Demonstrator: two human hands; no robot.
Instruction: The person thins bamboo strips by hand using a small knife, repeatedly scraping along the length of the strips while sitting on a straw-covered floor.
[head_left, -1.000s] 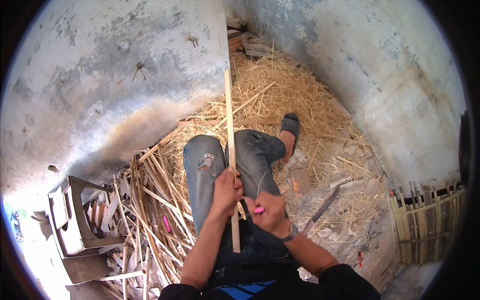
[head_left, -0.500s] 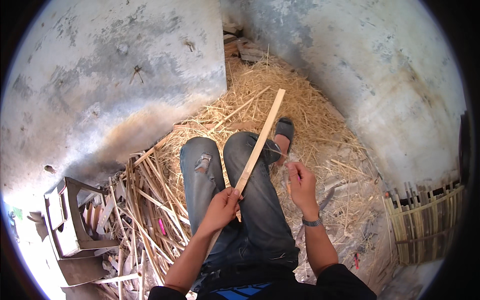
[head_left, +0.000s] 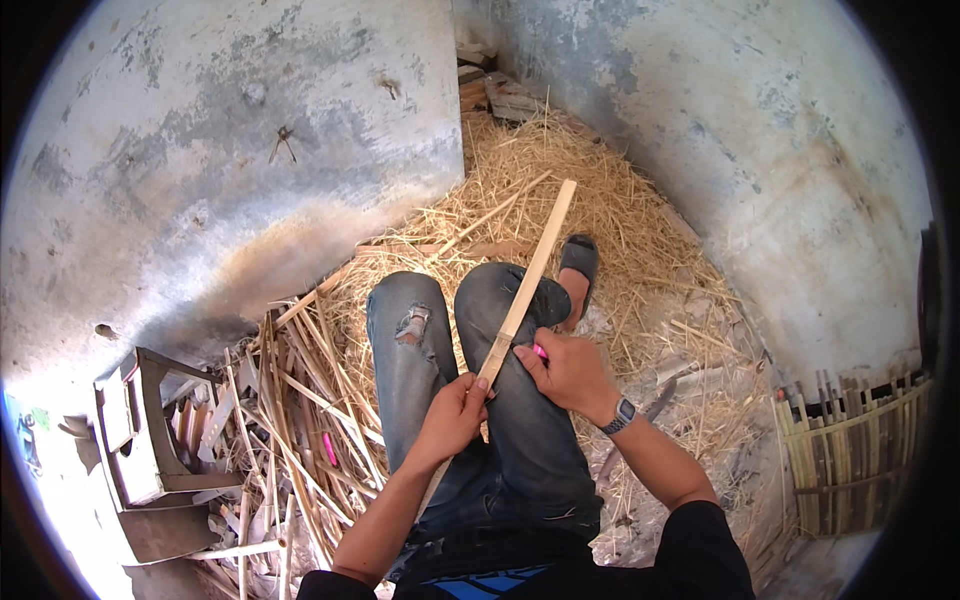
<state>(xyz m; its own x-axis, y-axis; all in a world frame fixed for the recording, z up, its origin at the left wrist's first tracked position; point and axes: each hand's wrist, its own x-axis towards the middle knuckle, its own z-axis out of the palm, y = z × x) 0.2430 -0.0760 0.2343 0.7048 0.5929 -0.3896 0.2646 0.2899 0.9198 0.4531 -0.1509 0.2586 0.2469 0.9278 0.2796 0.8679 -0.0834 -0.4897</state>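
Observation:
A long, pale split-bamboo strip [head_left: 540, 250] slants across my lap, its far end above the straw beyond my knees. My left hand [head_left: 455, 415] is closed round its lower part, thumb on top. My right hand [head_left: 572, 372] is closed on a small tool with a pink handle [head_left: 540, 351], held against the strip just ahead of the left hand, over my right thigh. The rest of that tool is hidden by the fingers and the strip, so its kind cannot be made out.
Straw-like shavings [head_left: 600, 190] cover the floor ahead. Split sticks [head_left: 290, 400] pile up at left, beside a wooden frame [head_left: 150, 440]. A long dark blade [head_left: 660, 400] lies right of my leg. A slatted bamboo basket [head_left: 850, 450] stands far right, below the wall [head_left: 780, 180].
My right hand has moved left and down with the pink-handled tool, from beside my leg to the strip. The left hand keeps its hold, and the strip has barely shifted.

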